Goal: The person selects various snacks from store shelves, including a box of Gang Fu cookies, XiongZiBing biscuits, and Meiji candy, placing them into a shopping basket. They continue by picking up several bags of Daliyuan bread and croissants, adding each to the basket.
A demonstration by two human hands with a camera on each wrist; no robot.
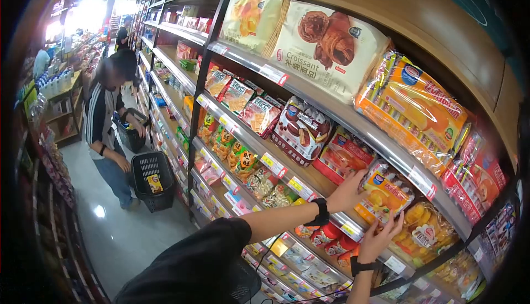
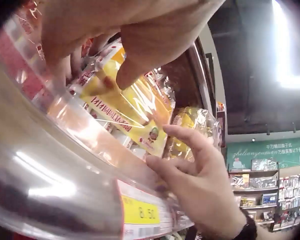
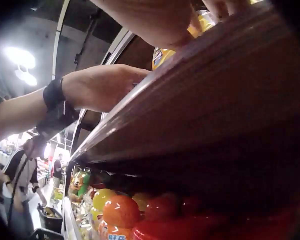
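Note:
A clear-wrapped orange-and-yellow bread package (image 1: 385,193) (image 2: 127,107) leans on a middle shelf. My left hand (image 1: 349,190) (image 2: 140,40) grips its upper left side, thumb over the front and the other fingers partly hidden. At its lower right edge, my right hand (image 1: 381,236) (image 2: 200,175) touches the wrapper with thumb and forefinger, the fingers extended. In the right wrist view the shelf edge hides most of the package; my left hand (image 3: 105,87) shows beyond that edge, with my right hand (image 3: 150,20) above.
Red bread packs (image 1: 343,155) sit to the left, and a yellow-filled bag (image 1: 424,229) to the right. Above runs a shelf rail (image 1: 359,122) with large bread bags. Red-lidded jars (image 1: 326,233) stand below. Down the aisle, a person (image 1: 107,133) holds black baskets (image 1: 152,163).

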